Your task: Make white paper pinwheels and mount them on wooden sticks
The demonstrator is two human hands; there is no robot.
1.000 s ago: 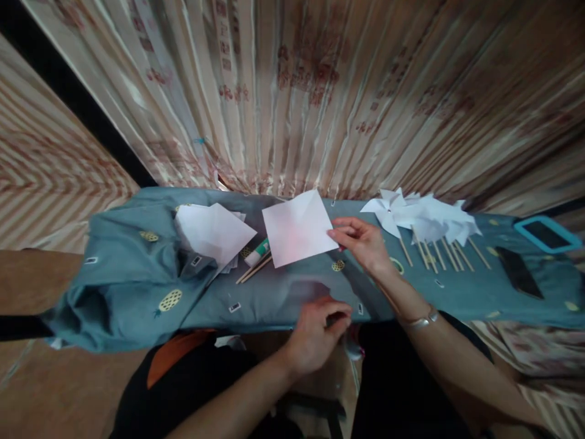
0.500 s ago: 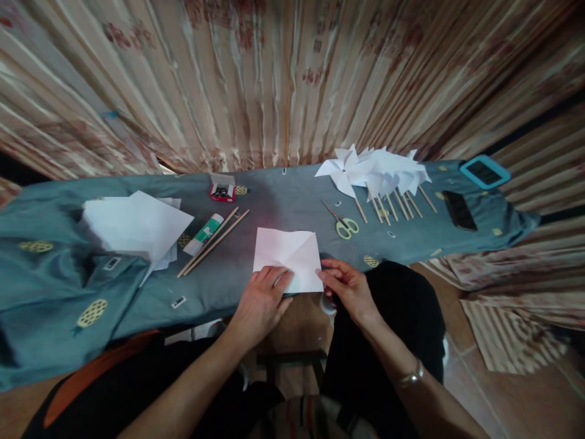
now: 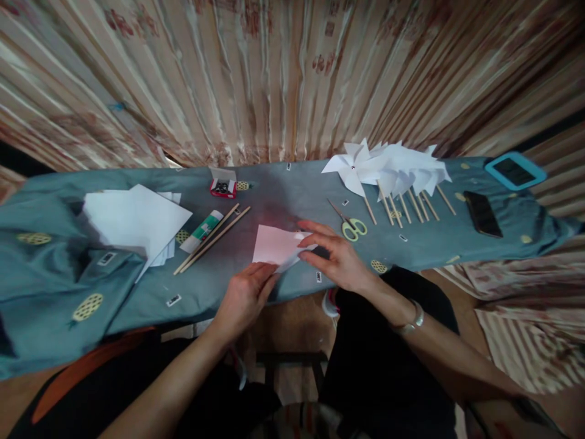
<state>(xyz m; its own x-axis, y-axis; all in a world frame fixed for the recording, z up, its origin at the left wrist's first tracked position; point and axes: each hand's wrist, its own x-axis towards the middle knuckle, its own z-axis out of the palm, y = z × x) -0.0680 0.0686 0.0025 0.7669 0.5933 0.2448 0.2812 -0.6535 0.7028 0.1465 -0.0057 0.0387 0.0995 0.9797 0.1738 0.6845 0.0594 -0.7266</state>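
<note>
A square sheet of white paper [image 3: 273,244] lies in front of me on the cloth, its lower right part folded over along a slant. My left hand [image 3: 244,291] is closed at the near left corner, thumb and fingers pinching the paper there. With the thumb and fingers of my right hand [image 3: 331,251] I hold the sheet at its far right corner. Beyond the right hand lie scissors [image 3: 351,227] with light green handles. Two wooden sticks [image 3: 214,239] and a green and white glue stick [image 3: 202,230] lie left of the paper.
White paper pinwheels [image 3: 393,171] on wooden sticks lie in a row at the back right. Right of them are a dark phone [image 3: 482,213] and a blue-framed device [image 3: 516,171]. A stack of white paper [image 3: 123,219] and a small red box [image 3: 223,186] of dark pieces are left.
The sheet's near right corner has been lifted and folded over toward the far side. My right hand moved up with it, and my left hand shifted to the near left corner.
</note>
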